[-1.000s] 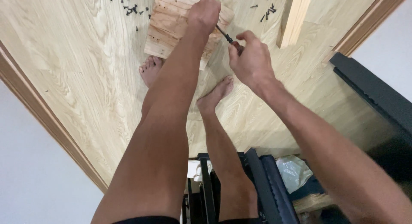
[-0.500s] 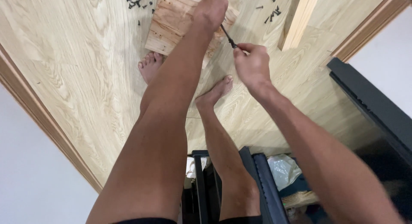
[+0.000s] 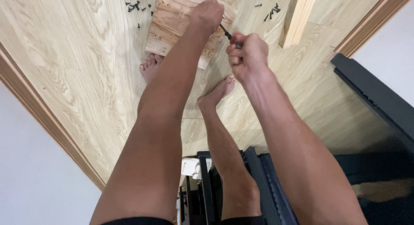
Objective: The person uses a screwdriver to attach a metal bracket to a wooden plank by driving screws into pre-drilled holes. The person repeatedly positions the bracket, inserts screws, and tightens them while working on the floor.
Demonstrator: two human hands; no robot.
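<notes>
View from above, looking down past both forearms to a pale wood-grain floor. A small panel of slatted wood lies flat on the floor near the top of the frame, its long axis running from the lower left toward the upper right, with its near short edge just ahead of the person's toes. The left hand rests on the right-hand part of this panel, curled into a loose fist and pressing down on it; whether the fingers enclose anything cannot be told. The right hand hovers just to the right of the panel, fingers closed tightly around the handle of a slim dark screwdriver. The tool's long axis slants from the right fist up and to the left, its tip pointing toward the panel's right edge, just beside the left hand; the tip itself is hidden by that hand. Two bare feet stand below the panel: the left foot is partly hidden behind the left forearm, and the right foot points up toward the panel. Loose black screws lie scattered on the floor to the upper left of the panel, and a second cluster of screws lies to its upper right. A light wooden strip lies farther right, running steeply upward. A dark seat frame fills the bottom centre.
</notes>
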